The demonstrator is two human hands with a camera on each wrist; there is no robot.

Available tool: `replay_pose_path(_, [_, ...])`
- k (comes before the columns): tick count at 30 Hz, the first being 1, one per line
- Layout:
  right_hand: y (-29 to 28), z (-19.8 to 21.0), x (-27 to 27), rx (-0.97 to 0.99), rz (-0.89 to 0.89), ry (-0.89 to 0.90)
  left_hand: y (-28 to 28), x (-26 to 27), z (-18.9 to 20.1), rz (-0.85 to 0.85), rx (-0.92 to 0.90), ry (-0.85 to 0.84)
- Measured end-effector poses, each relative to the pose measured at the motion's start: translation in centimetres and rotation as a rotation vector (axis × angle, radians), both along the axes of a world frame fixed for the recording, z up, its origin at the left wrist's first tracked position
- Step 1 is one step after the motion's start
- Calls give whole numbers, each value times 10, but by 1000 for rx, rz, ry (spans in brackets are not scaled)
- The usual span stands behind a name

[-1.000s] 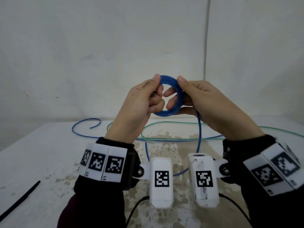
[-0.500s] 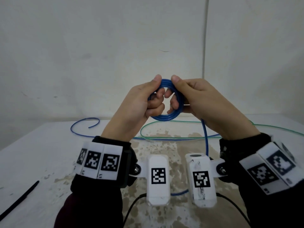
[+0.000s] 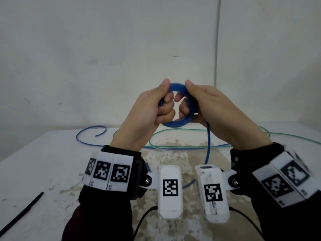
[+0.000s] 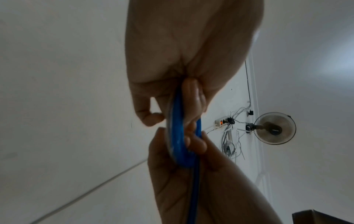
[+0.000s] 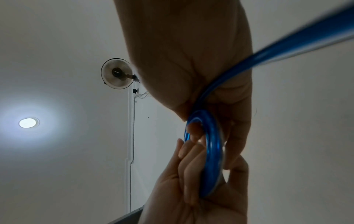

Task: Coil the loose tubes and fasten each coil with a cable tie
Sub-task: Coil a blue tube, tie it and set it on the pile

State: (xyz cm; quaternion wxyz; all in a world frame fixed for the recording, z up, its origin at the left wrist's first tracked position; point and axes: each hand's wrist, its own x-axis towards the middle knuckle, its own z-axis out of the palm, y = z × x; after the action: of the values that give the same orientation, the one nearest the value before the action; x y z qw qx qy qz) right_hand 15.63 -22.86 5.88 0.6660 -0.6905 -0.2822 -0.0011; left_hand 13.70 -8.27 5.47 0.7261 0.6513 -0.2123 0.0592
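Both hands are raised above the worktop point(image 3: 34, 162) and grip one small blue coil point(image 3: 175, 123) of tube between them, in front of the pale wall. The left hand point(image 3: 147, 115) takes the coil's left side: its thumb lies over the top of the ring and its fingers curl through the middle. The right hand point(image 3: 217, 115) takes the coil's right side the same way, thumb pressed on the top edge close to the left thumb, fingers hooked through the opening. In the left wrist view the coil point(image 4: 178, 136) stands edge-on, pinched between the fingers of both hands. In the right wrist view the wound turns point(image 5: 212, 151) sit flat together as a thick ring.

From the lower right of the coil a loose blue tail point(image 3: 207, 145) hangs down toward the worktop and passes behind the wrist cameras; in the right wrist view it runs off, blurred, to the upper right. Below and behind the coil, the rest of the blue tube point(image 3: 86, 133) lies on the worktop, ending in a hook-shaped curl well to the coil's left. A green tube point(image 3: 225, 130) lies in long loops beside it, crossing under the hands and running off to the right. A black cable tie point(image 3: 22, 212) lies on the worktop far to the lower left of the coil, touched by neither hand.
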Motion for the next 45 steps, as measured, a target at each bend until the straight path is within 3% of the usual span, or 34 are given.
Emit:
replay_pose_path(4, [-5,2,1,11,11,-47,-1,0,1,-14,-48,-25])
replay_pose_path(10, [-1,-4,4,-106,-56,-135,3,0,1,-83,115,65])
replay_pose_path(17, [-5,0,4,47,67,57,0,-1,3,12,-81,-10])
replay_pose_path(20, [-5,1,2,70,116,67,-1,-2,4,-51,-80,40])
replay_pose_path(24, [-1,-1,0,2,41,0,-2,-4,2,-92,71,63])
replay_pose_path(29, [-5,0,3,-36,-12,-62,7,0,1,-105,8,69])
replay_pose_path(33, [-12,2,1,-99,-30,-87,12,-2,2,-63,129,50])
replay_pose_path(38, [-21,3,8,-131,-228,-206,7,-5,0,-49,254,41])
replay_pose_path(40, [-24,2,10,-151,-255,-215,4,-4,0,-34,219,29])
replay_pose_path(45, [-18,0,5,-207,-60,-82,1,2,-2,37,10,-5])
